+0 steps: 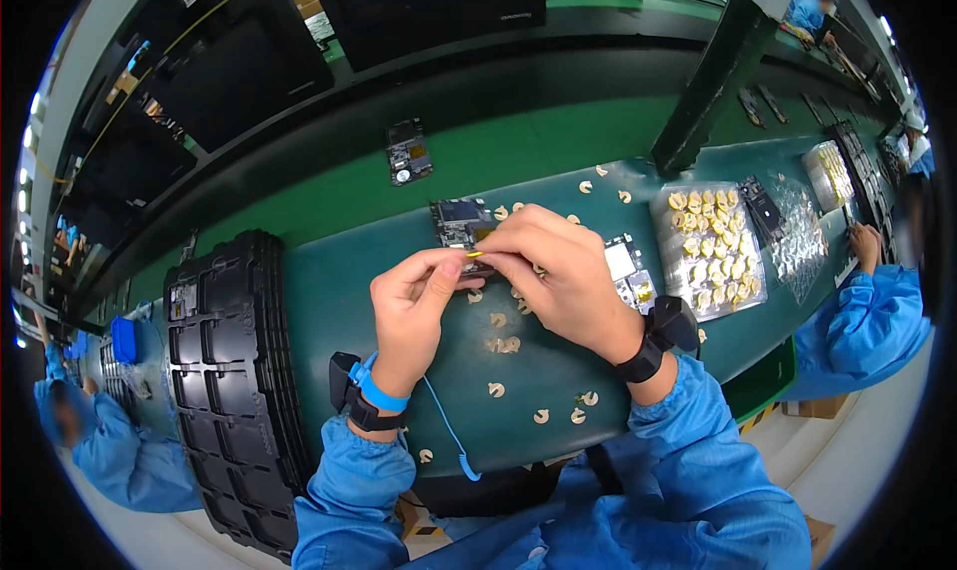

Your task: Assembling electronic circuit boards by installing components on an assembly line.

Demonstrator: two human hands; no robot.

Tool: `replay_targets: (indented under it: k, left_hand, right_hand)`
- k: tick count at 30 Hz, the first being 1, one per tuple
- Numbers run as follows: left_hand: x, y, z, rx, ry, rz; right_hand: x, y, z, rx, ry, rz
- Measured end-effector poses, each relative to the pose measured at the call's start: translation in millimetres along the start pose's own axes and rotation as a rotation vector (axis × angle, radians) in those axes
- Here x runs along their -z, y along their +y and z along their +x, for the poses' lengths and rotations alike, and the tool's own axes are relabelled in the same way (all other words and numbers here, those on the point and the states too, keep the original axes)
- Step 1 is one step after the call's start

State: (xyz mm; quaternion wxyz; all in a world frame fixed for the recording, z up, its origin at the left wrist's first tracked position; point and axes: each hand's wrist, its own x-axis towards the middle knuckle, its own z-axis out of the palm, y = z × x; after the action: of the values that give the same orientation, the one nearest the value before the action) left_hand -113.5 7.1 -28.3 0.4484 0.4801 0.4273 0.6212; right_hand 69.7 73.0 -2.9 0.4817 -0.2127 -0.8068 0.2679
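My left hand (417, 289) and my right hand (563, 276) meet over the middle of the bench, fingertips pinched together. Between them is a small yellow piece (475, 254), seen edge-on; its kind is too small to tell. Just beyond and partly under my fingers lies a dark circuit board (457, 214), its near part hidden. Another circuit board (626, 271) with a white square lies right of my right hand. Scattered around are several small cream discs (496, 390), each with a notch. A blue coiled cord (467, 460) runs from the blue band on my left wrist.
Stacked black trays (227, 371) stand at the left. At the right lies a clear plastic tray (743, 301) of yellowish discs, beside a dark board (762, 211) and clear plastic wrap (800, 241). A dark post (713, 87) rises behind. Co-workers (862, 316) sit on both sides.
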Motion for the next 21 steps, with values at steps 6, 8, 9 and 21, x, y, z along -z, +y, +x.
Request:
replay_targets:
  k: [6, 8, 9, 21]
  left_hand:
    - [5.8, 0.4, -3.2, 0.004, -0.003, -0.039]
    - [6.5, 0.7, -3.4, -0.022, 0.004, -0.032]
    - [5.1, 2.6, -3.5, -0.042, 0.004, -0.029]
    - [4.8, 5.2, -4.3, -0.167, -0.018, 0.162]
  right_hand:
    - [-4.8, 0.2, -1.7, 0.24, 0.029, -0.192]
    - [-4.9, -0.3, -1.5, 0.241, 0.0, -0.199]
    - [-4.6, 0.6, 0.1, 0.228, -0.001, -0.152]
    - [-1.6, -2.9, 2.8, -0.07, -0.031, 0.064]
